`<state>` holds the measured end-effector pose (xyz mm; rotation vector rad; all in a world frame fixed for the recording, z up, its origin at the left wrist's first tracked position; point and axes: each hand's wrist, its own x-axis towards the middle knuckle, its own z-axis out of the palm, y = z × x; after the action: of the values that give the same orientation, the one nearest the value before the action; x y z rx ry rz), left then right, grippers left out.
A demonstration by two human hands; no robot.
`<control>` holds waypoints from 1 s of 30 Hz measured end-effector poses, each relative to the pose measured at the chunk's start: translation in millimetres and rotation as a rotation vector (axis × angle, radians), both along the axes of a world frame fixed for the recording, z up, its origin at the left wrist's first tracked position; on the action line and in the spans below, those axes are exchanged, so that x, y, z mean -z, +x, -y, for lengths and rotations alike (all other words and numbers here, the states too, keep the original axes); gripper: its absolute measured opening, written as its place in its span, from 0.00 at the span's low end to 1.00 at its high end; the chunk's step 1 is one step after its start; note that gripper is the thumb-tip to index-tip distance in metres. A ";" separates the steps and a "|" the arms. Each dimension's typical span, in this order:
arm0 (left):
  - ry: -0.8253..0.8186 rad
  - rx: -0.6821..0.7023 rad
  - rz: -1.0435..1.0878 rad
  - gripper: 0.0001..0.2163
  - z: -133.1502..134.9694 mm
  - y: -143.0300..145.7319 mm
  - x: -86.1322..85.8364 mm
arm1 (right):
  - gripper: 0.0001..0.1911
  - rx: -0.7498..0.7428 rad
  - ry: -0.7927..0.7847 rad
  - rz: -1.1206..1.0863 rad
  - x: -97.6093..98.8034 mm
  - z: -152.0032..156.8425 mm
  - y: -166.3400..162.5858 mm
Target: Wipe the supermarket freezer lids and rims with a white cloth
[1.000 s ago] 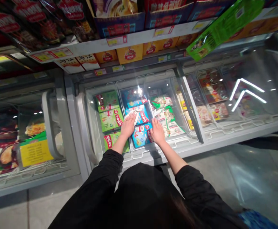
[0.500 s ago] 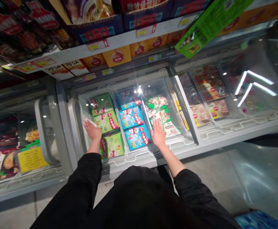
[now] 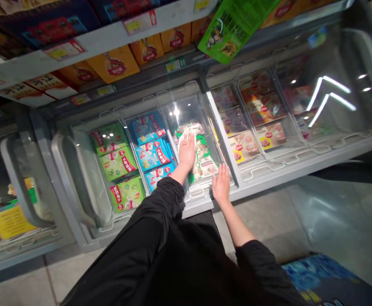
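My left hand (image 3: pixel 187 151) reaches across into the right bin of an open chest freezer (image 3: pixel 205 199). Its fingers lie stretched flat on the white-and-green bags (image 3: pixel 206 165) stacked there. My right hand (image 3: pixel 221 185) rests flat, fingers together, at the front right corner of that bin, beside the freezer's front rim; nothing is in it. Blue packs (image 3: pixel 152 153) fill the middle bin and green packs (image 3: pixel 118 162) the left one. My black sleeve covers the front of the blue packs.
The slid-back glass lid (image 3: pixel 80 178) stands left of the open bins. A grey divider (image 3: pixel 222 136) separates a glass-covered section with more packs (image 3: pixel 252 110). Shelves above hold yellow boxes (image 3: pixel 115 63); a green pack (image 3: pixel 233 25) hangs down. A blue object (image 3: pixel 316 272) lies on the floor.
My left hand swung from the freezer's far left side across to the white-and-green bags on the right. My right hand drew back to the front rim. The view shifted right.
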<state>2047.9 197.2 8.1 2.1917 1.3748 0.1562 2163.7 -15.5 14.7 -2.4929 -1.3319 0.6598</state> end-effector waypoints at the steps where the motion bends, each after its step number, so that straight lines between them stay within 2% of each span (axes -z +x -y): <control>1: -0.001 0.049 0.005 0.37 12.2 18.4 0.2 | 0.36 0.017 -0.007 0.004 -0.6 6.8 10.6; 4: -0.006 0.193 0.013 0.34 52.9 59.2 -0.2 | 0.36 0.049 -0.022 0.007 -1.4 24.4 39.3; 7: -0.015 0.327 0.006 0.35 95.1 80.5 -0.3 | 0.36 0.030 -0.025 -0.012 -0.9 37.9 62.6; 11: -0.029 0.522 -0.018 0.34 139.4 85.1 1.7 | 0.36 -0.054 -0.008 -0.029 1.0 51.5 84.3; 15: -0.034 0.731 -0.024 0.29 163.1 71.6 5.2 | 0.37 -0.099 0.031 0.000 4.2 63.8 92.1; 19: -0.028 0.869 -0.014 0.24 175.8 47.1 8.4 | 0.34 -0.119 0.076 0.022 9.4 78.2 77.9; 23: -0.005 0.960 0.006 0.23 184.7 8.6 10.9 | 0.33 -0.163 0.108 0.053 17.2 94.4 39.9; 27: 0.017 1.008 0.022 0.22 188.7 -54.3 13.2 | 0.35 -0.175 0.091 0.065 22.8 104.6 -21.3; 30: 0.015 1.009 0.023 0.22 189.9 -123.0 13.2 | 0.36 -0.182 0.040 0.061 21.5 105.5 -84.4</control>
<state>1924.9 7.3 -5.1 2.5947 0.1353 -0.1823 2079.3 -121.1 -6.8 -2.3980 -1.5917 0.5915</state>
